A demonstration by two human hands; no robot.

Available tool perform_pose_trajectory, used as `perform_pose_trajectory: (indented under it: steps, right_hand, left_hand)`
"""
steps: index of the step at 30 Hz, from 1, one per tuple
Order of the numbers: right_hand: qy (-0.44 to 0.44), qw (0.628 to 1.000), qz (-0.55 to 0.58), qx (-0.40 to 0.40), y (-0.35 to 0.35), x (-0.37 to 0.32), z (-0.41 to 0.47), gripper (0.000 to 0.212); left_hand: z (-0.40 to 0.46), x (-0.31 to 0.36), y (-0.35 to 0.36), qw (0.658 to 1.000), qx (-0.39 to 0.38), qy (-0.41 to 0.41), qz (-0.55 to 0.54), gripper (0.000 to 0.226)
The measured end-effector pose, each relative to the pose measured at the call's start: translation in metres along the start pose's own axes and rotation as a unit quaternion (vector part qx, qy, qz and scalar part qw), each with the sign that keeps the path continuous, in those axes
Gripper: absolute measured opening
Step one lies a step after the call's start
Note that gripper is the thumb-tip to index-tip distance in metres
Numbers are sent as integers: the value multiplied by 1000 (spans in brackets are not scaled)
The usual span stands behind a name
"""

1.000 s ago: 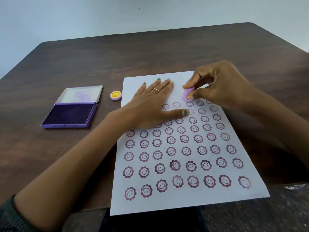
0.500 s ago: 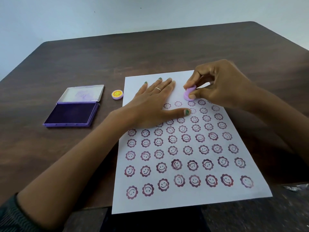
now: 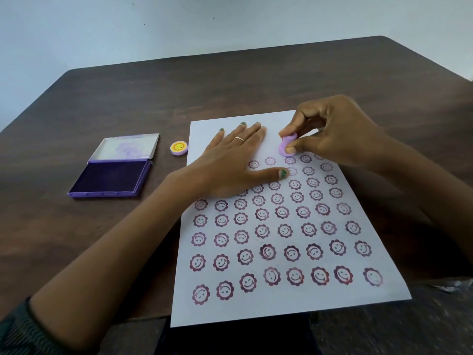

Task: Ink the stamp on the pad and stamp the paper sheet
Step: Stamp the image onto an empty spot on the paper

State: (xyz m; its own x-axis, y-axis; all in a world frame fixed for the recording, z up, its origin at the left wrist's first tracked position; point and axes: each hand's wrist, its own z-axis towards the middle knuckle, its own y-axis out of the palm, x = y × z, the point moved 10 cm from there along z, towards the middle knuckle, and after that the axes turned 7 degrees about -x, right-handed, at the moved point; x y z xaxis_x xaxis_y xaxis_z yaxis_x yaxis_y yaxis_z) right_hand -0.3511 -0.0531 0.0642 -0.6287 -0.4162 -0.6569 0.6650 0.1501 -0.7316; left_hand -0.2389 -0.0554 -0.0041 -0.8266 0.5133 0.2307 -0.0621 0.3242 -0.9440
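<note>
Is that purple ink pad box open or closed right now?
Open. The ink pad has its lid folded back flat on the table, leaving the dark inked surface bare.

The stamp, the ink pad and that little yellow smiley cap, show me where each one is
stamp (image 3: 283,147), head view, on its lilac side between the fingertips.
ink pad (image 3: 110,176), head view, middle of the dark inked surface.
yellow smiley cap (image 3: 178,147), head view, centre of its face.

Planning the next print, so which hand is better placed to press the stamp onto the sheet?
Right. The right hand already pinches the purple stamp just above the blank strip at the paper sheet's far end. The left hand lies flat, holding the sheet down.
</note>
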Motion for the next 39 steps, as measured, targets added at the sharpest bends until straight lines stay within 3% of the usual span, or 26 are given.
perform_pose_trajectory:
  steps: [5,10,16,20,23,29,39]
  right_hand:
    - [-24,999,26,9,-4,1,-4,23]
    - [-16,973,194,125,-37,19,-9,24]
    - [-17,977,176,118,-32,18,-7,35]
    - [-8,975,175,133,-35,24,-8,30]
    - [-4,974,167,153,-38,28,-8,27]
    - [26,972,163,170,-41,37,-11,25]
    - [37,967,170,187,-34,29,-4,26]
  left_hand:
    - [-1,1,0,1000,-7,6,5,105]
    - [-1,1,1,1000,-11,8,1,103]
    - [-1,2,-1,1000,-5,12,-12,102]
    - [-7,-6,-27,998,57,13,-27,98]
    - [-17,-30,-55,993,106,0,-44,88]
    - [-38,-84,-81,989,128,-68,-38,66]
    - [-47,-100,-71,993,55,-104,-22,48]
